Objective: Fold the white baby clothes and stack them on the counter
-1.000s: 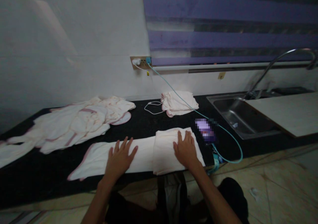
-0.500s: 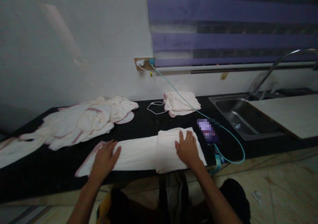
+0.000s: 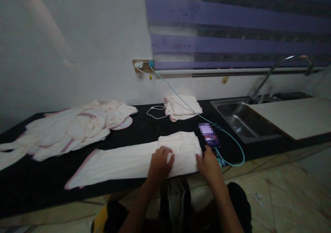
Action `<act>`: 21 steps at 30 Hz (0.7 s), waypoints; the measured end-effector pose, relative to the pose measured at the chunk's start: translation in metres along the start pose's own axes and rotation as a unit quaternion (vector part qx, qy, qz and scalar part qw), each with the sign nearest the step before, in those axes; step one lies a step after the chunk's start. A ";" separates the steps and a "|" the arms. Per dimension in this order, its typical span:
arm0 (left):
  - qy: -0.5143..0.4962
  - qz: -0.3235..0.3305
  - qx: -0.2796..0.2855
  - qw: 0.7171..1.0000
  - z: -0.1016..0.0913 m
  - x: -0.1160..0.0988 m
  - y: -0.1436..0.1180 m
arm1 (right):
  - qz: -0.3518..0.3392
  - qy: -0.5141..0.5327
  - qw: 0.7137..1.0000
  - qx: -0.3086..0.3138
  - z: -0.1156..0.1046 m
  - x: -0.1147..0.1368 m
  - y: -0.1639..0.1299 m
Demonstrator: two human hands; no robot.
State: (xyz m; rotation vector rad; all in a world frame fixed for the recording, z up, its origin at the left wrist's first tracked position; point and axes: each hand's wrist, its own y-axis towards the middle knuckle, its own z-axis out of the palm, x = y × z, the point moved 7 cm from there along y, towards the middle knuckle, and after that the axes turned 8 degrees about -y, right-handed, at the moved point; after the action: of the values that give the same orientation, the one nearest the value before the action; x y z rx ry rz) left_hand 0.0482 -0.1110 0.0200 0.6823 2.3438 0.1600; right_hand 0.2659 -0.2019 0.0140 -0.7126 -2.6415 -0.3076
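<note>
A long black counter [image 3: 144, 133] runs under a white wall and a window blind with purple stripes [image 3: 232, 29]. On its front part lies a long pale cream cloth [image 3: 124, 162] with a thin pink border. The cloth is spread flat towards the left, and its right end is folded back over itself, so there is a thicker square part [image 3: 181, 147] near the counter edge.

Both hands are at this folded part. The left hand [image 3: 159, 164] rests on the near left corner of the fold, fingers curled down and pinching the layers of cloth. The right hand [image 3: 209, 164] is at the near right corner, just at the counter edge, fingers bent on the cloth border; how firmly it grips, I cannot tell. Both forearms come up from below, close together.

Just beside the right hand lies a phone [image 3: 209, 136] with a teal cable [image 3: 232, 147]. Behind it sits a small folded cloth [image 3: 182, 107], to the left a heap of similar cloths [image 3: 74, 126], and to the right a steel sink [image 3: 240, 119].
</note>
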 end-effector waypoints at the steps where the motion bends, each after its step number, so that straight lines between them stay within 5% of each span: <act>1: 0.030 0.003 0.008 1.000 0.006 -0.002 -0.001 | 0.003 -0.007 1.000 0.020 0.003 -0.002 0.002; 8: 0.028 -0.001 0.024 0.999 0.007 0.002 -0.005 | -0.025 0.014 0.992 0.120 0.018 0.004 0.028; 15: -0.188 -0.015 -0.081 0.979 0.003 -0.014 -0.013 | -0.057 0.148 0.987 0.031 0.004 0.017 0.029; 18: -0.352 -0.139 -0.063 0.923 0.022 -0.010 -0.009 | -0.061 0.231 0.971 -0.006 -0.011 0.029 0.024; 21: -0.505 -0.254 -0.035 0.824 0.041 -0.004 -0.004 | -0.080 0.282 0.955 -0.035 -0.028 0.051 0.014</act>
State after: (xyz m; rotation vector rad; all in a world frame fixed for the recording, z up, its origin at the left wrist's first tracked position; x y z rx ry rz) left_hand 0.0760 -0.1193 -0.0098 0.0137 1.3807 -0.2975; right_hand 0.2409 -0.1762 0.0623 -0.3560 -2.1470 -0.5613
